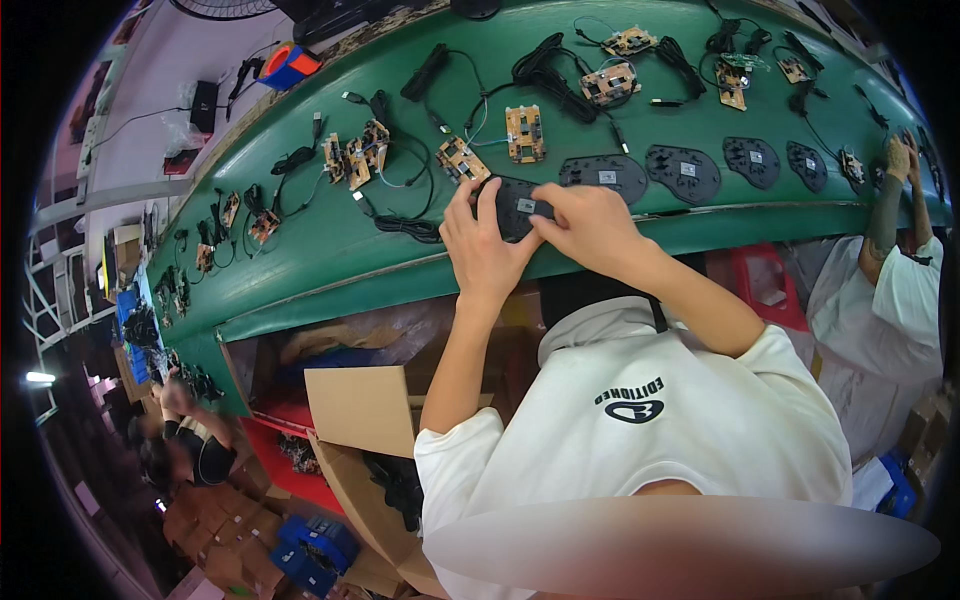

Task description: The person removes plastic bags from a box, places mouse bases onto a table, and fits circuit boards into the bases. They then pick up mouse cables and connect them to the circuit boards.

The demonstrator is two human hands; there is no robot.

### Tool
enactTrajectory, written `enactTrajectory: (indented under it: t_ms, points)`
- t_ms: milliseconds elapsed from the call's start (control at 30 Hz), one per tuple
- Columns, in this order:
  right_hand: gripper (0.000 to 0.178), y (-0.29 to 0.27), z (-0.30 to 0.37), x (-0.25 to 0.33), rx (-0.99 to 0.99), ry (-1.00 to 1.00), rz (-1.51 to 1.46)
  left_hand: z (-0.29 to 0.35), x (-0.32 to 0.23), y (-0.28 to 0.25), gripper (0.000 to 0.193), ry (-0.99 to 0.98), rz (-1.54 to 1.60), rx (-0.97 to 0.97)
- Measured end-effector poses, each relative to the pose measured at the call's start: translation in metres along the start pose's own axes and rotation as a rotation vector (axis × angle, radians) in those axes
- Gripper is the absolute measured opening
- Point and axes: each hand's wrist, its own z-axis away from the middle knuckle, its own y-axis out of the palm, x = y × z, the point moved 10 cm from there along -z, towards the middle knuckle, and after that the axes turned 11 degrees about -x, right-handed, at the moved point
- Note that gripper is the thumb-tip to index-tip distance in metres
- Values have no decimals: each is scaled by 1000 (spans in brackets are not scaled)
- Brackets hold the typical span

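A black mouse base plate [514,208] with a small pale label lies at the table's near edge, between my hands. My left hand [482,240] is closed on it, with the fingers over its left side and the thumb at the near edge. At its right side, my right hand [592,228] has thumb and index finger bent together against the plate by the label; the other fingers are curled in. Just beyond my left fingers lies a tan circuit board [462,160] with a cable. Another circuit board [524,134] lies farther back. To the right is a similar base plate [603,177].
Several more base plates [684,174] line the green table [330,262] to the right. Boards with coiled black cables [552,78] are spread across it. An open cardboard box [360,410] stands below the edge. Co-workers sit at far right [885,260] and far left [200,440].
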Motion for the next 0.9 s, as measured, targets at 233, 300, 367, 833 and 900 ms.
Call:
enactTrajectory:
  t_ms: [233, 300, 367, 833, 900]
  points:
    - [16, -41, 102, -18, 155, 38, -249, -4, -2, -3, 79, -10, 14, 35]
    - [16, -36, 128, -35, 200, 143, -241, -3, 0, -3, 79, -15, 22, 49]
    - [16, -28, 150, -59, 240, 250, -229, -2, 1, -1, 80, -17, 36, 63]
    - [30, -51, 345, -301, -63, 239, 535, -7, 6, 3, 56, -155, 151, 247]
    - [30, -27, 344, -301, -34, 385, 495, 3, 6, 7, 60, -127, 98, 343]
